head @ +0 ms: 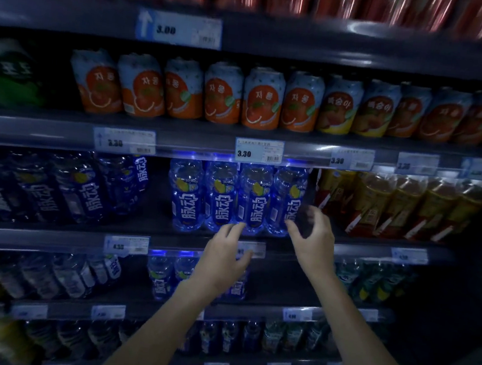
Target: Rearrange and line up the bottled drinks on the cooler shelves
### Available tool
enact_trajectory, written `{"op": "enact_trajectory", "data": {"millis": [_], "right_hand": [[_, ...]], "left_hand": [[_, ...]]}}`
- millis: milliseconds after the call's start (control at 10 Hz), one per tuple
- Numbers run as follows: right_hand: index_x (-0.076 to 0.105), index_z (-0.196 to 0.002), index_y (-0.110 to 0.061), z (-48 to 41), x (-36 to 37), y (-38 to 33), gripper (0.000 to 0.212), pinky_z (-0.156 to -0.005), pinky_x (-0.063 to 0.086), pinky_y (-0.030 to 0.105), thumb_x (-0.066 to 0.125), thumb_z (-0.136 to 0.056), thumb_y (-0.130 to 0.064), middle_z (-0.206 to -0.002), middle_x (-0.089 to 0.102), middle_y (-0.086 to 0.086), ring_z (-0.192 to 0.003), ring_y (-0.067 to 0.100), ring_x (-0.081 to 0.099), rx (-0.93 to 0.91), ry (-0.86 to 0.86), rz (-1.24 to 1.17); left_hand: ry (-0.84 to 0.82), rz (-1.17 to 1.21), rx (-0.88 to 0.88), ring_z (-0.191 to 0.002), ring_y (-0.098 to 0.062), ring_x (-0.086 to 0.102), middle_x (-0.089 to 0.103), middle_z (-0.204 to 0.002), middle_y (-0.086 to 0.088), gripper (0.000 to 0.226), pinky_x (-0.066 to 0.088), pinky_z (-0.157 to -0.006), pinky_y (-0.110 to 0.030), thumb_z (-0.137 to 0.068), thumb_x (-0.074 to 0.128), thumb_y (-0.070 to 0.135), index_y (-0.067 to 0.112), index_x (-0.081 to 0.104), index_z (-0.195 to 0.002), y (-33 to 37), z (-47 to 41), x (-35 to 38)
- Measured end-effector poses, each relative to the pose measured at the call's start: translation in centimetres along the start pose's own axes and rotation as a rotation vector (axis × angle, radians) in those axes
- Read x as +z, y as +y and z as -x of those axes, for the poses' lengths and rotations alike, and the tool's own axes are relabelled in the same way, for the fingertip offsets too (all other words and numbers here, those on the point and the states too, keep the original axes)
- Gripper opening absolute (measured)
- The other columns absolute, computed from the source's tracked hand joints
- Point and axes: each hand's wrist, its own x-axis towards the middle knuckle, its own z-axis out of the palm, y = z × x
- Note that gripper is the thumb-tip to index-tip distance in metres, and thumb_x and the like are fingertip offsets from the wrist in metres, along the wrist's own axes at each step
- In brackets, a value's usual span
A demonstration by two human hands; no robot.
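Four blue bottles (237, 196) stand upright in one close row at the front of the middle shelf (374, 248), lit from above. Both hands are empty. The left hand (222, 257) has its fingers spread wide, and its fingertips reach the foot of the row at about 6 o'clock. The right hand (313, 242) is curved open, like a cup, just beside the last bottle at 3 o'clock; whether it touches cannot be told.

The risk is probably a push that is too low or too quick. The bottles are tall and they touch each other, so one that tips would likely lean on its neighbour, or fall forward over the shelf lip, where nothing stops it.

At 9 o'clock there is a dark gap, and beyond it more blue bottles (86, 188) stand leaning in this wide view. This gap is the open room for sliding. At 3 o'clock the tea bottles (393, 206) stand near, so there is little room on that side. The price rail (259, 151) hangs low over the caps, so lifting seems difficult.
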Motion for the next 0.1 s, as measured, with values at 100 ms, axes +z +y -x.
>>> {"op": "enact_trajectory", "data": {"millis": [100], "right_hand": [[0.043, -0.140, -0.011, 0.57, -1.21, -1.59, 0.061, -0.096, 0.037, 0.022, 0.067, -0.090, -0.036, -0.133, 0.050, 0.002, -0.122, 0.013, 0.048, -0.023, -0.013, 0.010]], "left_hand": [[0.044, 0.053, -0.016, -0.132, -0.016, 0.038, 0.038, -0.146, -0.001, 0.066, 0.029, -0.106, -0.024, -0.094, 0.060, 0.031, 0.016, 0.028, -0.149, 0.46, 0.31, -2.55]]}}
